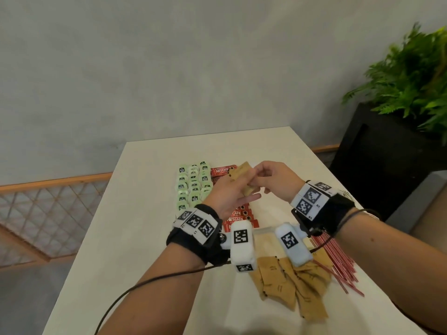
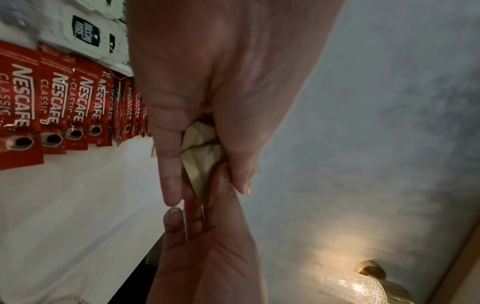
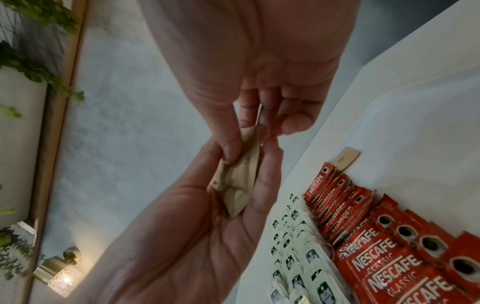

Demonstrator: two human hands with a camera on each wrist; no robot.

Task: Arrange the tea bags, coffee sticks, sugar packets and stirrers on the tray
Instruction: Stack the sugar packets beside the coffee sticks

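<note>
A small stack of brown sugar packets (image 1: 244, 181) is held above the white table (image 1: 150, 213). My left hand (image 1: 238, 193) cradles the stack on its fingers with the thumb over it (image 2: 201, 158). My right hand (image 1: 260, 176) pinches the stack's far end between thumb and fingers (image 3: 237, 181). Below lie rows of green tea bags (image 1: 193, 184) and, to their right, overlapping red coffee sticks (image 1: 238, 217). One sugar packet (image 3: 346, 156) lies flat at the far end of the coffee row. Loose sugar packets (image 1: 290, 286) and red stirrers (image 1: 338, 259) lie near me on the right.
A plant in a black planter (image 1: 387, 153) stands past the table's right edge. A wooden lattice rail (image 1: 48, 213) runs to the left, below the table. A grey wall is behind the table. A pale bag-like item (image 1: 266, 238) lies between my wrists.
</note>
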